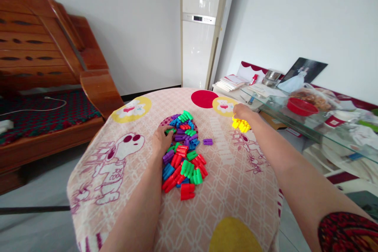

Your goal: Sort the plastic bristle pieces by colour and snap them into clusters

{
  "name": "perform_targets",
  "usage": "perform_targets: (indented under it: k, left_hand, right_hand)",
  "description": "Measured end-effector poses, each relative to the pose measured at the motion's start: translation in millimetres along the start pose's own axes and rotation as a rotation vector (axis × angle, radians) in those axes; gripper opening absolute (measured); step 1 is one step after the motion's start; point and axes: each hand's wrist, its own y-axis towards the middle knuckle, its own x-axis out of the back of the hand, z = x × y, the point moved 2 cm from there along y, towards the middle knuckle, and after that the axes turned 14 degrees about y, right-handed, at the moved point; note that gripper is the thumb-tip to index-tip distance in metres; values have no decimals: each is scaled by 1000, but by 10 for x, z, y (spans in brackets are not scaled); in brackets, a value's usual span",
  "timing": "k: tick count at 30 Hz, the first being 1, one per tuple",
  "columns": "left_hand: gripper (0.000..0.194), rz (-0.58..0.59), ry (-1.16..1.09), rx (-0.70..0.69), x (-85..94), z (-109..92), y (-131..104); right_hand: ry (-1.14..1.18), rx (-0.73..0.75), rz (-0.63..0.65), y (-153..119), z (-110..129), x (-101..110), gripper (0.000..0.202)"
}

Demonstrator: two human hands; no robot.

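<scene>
Yellow pieces (pixel 241 125) are loosely gripped by the right hand (pixel 242 112); spillage is likely. The left hand (pixel 162 138) rests open on the pile (pixel 183 153).

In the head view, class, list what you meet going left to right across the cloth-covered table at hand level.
Left hand on the edge of the pile of coloured plastic pieces → lone purple piece → yellow pieces under the right hand, all on the patterned cloth.

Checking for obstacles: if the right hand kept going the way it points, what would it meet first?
Probably the yellow circle printed on the cloth, then the table's far edge; depth is unclear. The right hand rests on yellow pieces.
</scene>
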Motion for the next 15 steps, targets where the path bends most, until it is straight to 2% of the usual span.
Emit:
perform_targets:
  k: [6, 8, 11, 13, 15]
  left_hand:
    - [28, -20, -5, -15, -9, 5, 9]
    - [29, -22, -12, -16, -11, 7, 11]
    - [28, -13, -16, -8, -2, 2, 7]
    - [28, -8, -12, -8, 12, -7, 0]
    - [28, -11, -8, -11, 28, -16, -5]
  right_hand:
    - [23, 26, -2, -49, 47, 31, 30]
    - [57, 34, -74, -96, 22, 84, 30]
    - [145, -10, -270, -229, -3, 120, 34]
    - [209, -49, -359, -360, 45, 36, 36]
    - [301, -10, -373, -492, 175, -144, 35]
